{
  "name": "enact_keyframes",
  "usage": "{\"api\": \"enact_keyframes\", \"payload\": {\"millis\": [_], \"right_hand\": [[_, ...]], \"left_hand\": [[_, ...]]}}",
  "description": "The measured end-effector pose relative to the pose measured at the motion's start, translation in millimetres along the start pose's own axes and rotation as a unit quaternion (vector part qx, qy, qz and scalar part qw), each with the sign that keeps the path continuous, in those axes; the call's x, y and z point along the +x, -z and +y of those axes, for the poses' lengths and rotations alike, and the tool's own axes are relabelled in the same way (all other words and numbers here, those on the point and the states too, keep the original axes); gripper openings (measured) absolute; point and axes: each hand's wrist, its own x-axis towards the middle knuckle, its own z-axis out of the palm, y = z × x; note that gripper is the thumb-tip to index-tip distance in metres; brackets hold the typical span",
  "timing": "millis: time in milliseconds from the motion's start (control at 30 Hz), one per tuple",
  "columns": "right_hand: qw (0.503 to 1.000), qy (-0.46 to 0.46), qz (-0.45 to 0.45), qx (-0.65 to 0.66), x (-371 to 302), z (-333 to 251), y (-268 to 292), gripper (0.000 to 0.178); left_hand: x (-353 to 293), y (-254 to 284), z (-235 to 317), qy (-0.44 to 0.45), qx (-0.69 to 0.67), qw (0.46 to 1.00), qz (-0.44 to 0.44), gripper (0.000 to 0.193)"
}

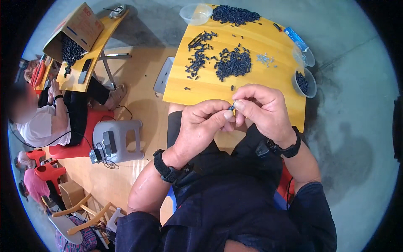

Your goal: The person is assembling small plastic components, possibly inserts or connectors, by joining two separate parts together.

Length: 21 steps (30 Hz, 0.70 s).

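Observation:
My left hand point(205, 122) and my right hand point(262, 109) meet in front of my lap, just past the near edge of the yellow table point(178, 90). Between the fingertips of both hands is a small dark plastic part point(231, 108), mostly covered by thumbs and fingers. Beyond my hands lies a pile of small black plastic parts point(233, 64). To its left is a looser scatter of black parts point(197, 59), some longer. Small silvery pieces point(265, 59) lie to the right of the pile. One single black part point(232, 87) rests close to my right hand.
A clear tub of black parts point(310, 86) stands at the table's right edge, beside another clear tub point(308, 56). At the far end are a clear bowl point(196, 17) and a black heap point(235, 14). Leftward, a person point(54, 113) sits near a grey stool point(117, 140).

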Motion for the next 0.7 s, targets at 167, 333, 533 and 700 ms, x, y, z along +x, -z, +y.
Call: {"api": "enact_keyframes", "payload": {"millis": [167, 333, 533, 700], "right_hand": [[1.0, 0.011, 0.008, -0.022, 2.9, -0.8, -0.8, 0.007], [0.998, -0.036, -0.018, -0.053, 5.2, -8.7, 2.9, 0.006], [0.998, -0.059, -0.024, -0.026, 9.3, -4.7, 4.2, 0.009], [0.998, -0.057, -0.029, -0.028, 10.3, -4.5, 8.7, 0.012]], "left_hand": [[0.4, -0.1, 0.6, 0.007, 0.025, 1.0, 0.001, 0.013], [1.5, -0.4, -0.5, 0.017, 0.046, 0.999, 0.005, 0.012], [2.8, -0.5, 0.5, 0.025, 0.026, 0.999, 0.007, 0.013], [3.1, 1.0, -2.2, 0.023, 0.016, 1.0, 0.003, 0.014]]}}
